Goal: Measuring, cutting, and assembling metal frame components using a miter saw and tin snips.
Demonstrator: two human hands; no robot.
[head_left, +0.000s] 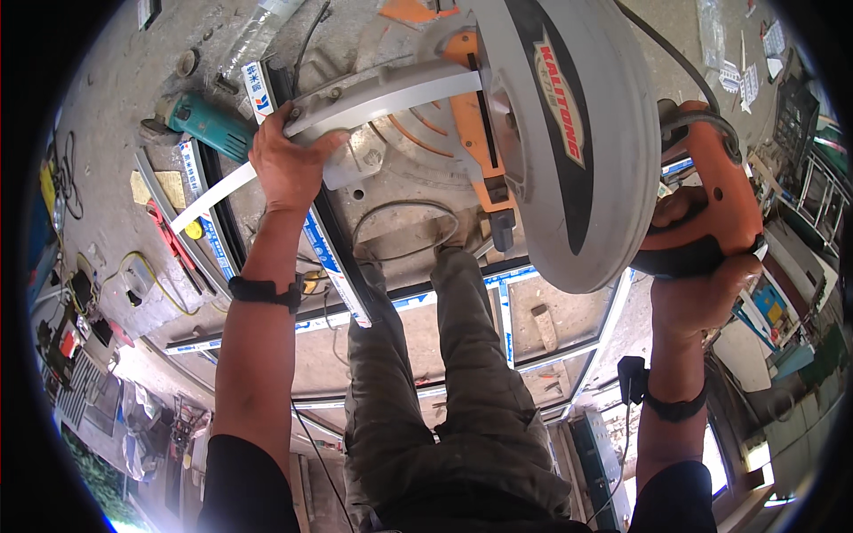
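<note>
A miter saw with a large grey blade guard [613, 133] stands in front of me. My right hand [702, 289] is wrapped round its orange and black handle [724, 173]. At the left, my left hand [289, 164] grips a long white strip [413, 99] against the saw's grey fence [382, 82], thumb stretched to the right. The strip's right end reaches the slot in the orange table insert [471, 133]; its left end sticks out past my hand. The guard hides the blade, so I cannot see whether it touches the strip.
A teal angle grinder [213, 124] lies left of my left hand. Dark profiles with blue-white film [329, 253] lie beside the saw. Red-handled tools [173, 240] are farther left. A large metal frame [506, 324] surrounds my legs. A black cable [680, 53] runs to the handle.
</note>
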